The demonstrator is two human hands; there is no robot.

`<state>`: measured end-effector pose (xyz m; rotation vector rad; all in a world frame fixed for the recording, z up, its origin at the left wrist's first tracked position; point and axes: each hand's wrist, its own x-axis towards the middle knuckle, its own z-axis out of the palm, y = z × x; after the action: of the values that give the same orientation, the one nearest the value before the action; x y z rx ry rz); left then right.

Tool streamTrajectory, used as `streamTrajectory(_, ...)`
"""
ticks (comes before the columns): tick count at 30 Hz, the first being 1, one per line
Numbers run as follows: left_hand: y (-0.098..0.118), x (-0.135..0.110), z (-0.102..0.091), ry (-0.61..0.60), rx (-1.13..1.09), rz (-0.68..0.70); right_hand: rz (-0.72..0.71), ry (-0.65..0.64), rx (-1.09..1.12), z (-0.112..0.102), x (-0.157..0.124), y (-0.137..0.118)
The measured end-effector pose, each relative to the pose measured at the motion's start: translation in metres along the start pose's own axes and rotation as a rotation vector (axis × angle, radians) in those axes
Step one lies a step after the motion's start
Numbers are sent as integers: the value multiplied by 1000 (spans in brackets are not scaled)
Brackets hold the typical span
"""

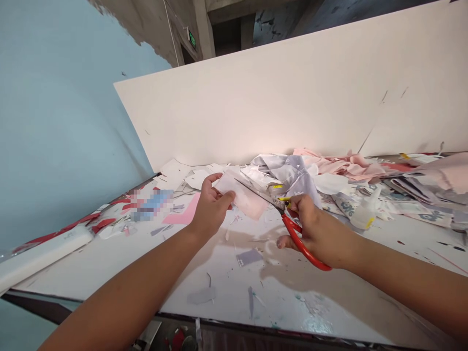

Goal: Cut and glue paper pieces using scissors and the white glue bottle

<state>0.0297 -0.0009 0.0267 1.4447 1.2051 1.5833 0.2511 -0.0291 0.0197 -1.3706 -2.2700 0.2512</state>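
My left hand (209,210) is closed on a thin whitish-pink sheet (245,199), pinching its left edge between thumb and fingers; I cannot tell whether it is paper or fabric. My right hand (317,233) grips a pair of scissors (304,247) by their red handles. The blades point up and to the left, across the upper right part of the sheet. Whether they touch it is unclear. Below the hands, a small grey scrap (249,257) lies on the white tabletop (226,295). A flat pink piece (183,210) rests left of my left hand.
Grey-lilac cloth (288,170) and pink cloth (347,165) are heaped along the back. White pieces (175,174) lie at the back left. A squeeze bottle (365,212) is on the right, among printed strips. A white roll (47,253) lies along the left edge. An upright panel (256,102) closes off the back.
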Motion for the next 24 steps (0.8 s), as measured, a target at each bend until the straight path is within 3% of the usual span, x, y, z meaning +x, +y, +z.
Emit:
streamTrajectory(15,5,-4,4,-124,-327,-11,-17,98,-52,12,0,2)
streamTrajectory(24,7,-4,5,-94,-253,-32,-15,110,-145,13,0,0)
